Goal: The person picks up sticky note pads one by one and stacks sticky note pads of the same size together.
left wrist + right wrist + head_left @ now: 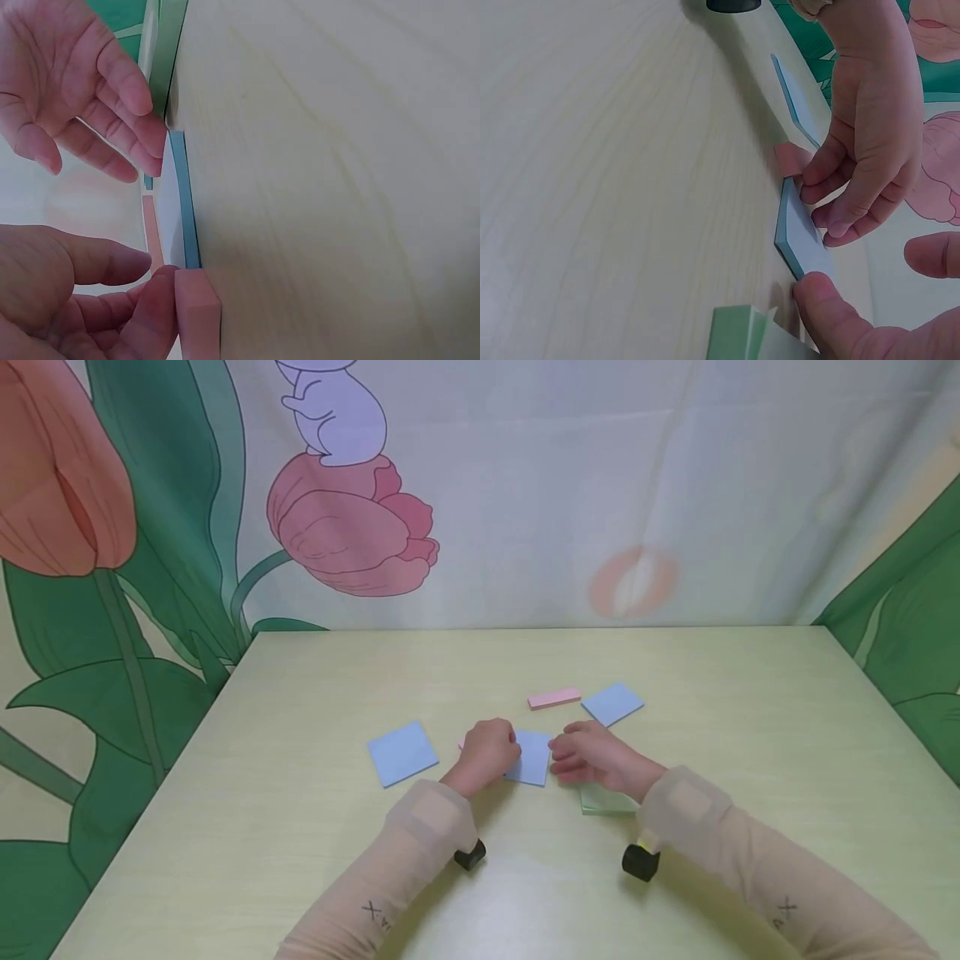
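Note:
Between the two hands lies a thin blue square pad (533, 760), its edge thickness showing in the left wrist view. My left hand (489, 752) bends over the pad's left side, fingers loosely curled and fingertips right at its edge. Against that same side sits a pink strip-shaped pad (199, 319), mostly hidden under the hand in the head view. My right hand (600, 756) is at the blue pad's opposite side, fingers loosely extended and thumb apart, its thumb tip right at a corner in the right wrist view. Partly beneath the right hand shows a green pad (606, 803).
Another blue square pad (402, 754) lies to the left. Farther back are a pink strip (554, 697) and a third blue pad (613, 703). The pale wooden table (300, 710) ends at a printed curtain (517, 510). A small black camera hangs below each wrist.

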The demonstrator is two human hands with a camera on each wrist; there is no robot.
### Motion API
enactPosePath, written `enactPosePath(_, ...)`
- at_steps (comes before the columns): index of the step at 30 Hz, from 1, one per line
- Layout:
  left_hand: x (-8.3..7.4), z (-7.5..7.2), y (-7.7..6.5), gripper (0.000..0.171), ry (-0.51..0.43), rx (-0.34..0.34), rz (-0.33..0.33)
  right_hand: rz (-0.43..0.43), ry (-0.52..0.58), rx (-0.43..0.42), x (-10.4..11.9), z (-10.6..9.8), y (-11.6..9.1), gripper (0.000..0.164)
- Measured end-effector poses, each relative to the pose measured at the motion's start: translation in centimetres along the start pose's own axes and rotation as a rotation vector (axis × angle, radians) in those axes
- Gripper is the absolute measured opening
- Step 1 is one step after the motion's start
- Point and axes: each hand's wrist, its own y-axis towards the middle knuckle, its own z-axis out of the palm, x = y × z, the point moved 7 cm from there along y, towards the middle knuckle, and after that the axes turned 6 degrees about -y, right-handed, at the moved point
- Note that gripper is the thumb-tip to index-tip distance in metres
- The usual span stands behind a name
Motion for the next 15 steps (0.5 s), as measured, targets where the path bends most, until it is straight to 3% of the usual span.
enactPosePath(15,0.83,-0.03,-0.38,0.016,0.019,0.021,0.005,-0.029,-0.034,0.006,0.11,0.59,0.01,0.063)
